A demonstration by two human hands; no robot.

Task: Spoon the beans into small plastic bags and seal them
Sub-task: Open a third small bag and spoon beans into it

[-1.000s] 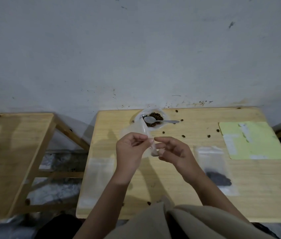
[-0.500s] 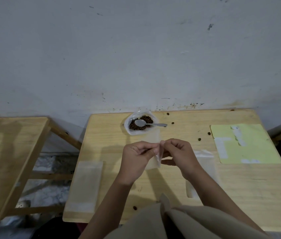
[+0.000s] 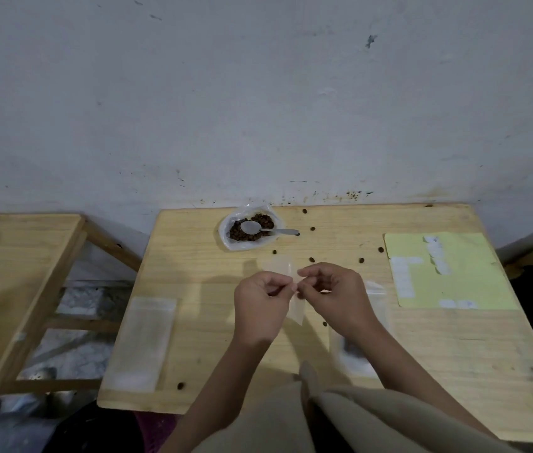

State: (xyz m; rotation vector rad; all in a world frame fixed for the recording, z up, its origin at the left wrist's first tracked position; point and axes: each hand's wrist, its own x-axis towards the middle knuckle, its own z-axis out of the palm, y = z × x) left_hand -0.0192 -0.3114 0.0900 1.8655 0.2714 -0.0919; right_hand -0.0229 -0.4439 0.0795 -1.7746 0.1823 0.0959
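A: Head view first. What is different from a moment ago?

B: The small bag [image 3: 286,282] sits a little higher between the hands, with more of its top strip showing above the knuckles at centre frame. A second ago both hands pinched it lower, closer to the body. The left hand [image 3: 260,304] and right hand [image 3: 335,297] have their fingertips curled onto the bag's two faces, each gripping it.

A: What does that mean for the job?

B: My guess is the mouth is being rubbed or pulled open so beans can go in. Nothing is inside it yet, as far as I can tell; the plastic is clear and blurred, so I may be wrong.

A: Which way does the bag run?

B: Its long axis goes from upper centre down toward the lower right, slightly tilted, with the top edge toward the wall and the bottom corner hanging just below the hands, above the counter [image 3: 422,354].

A: And the rest?

B: The beans [image 3: 252,228] lie in an open plastic wrap at the upper middle of the counter, the spoon [image 3: 260,228] resting on them, handle pointing right. A flat stack of empty bags [image 3: 144,341] lies at lower left, and a filled bag [image 3: 356,348] shows partly behind the right forearm.
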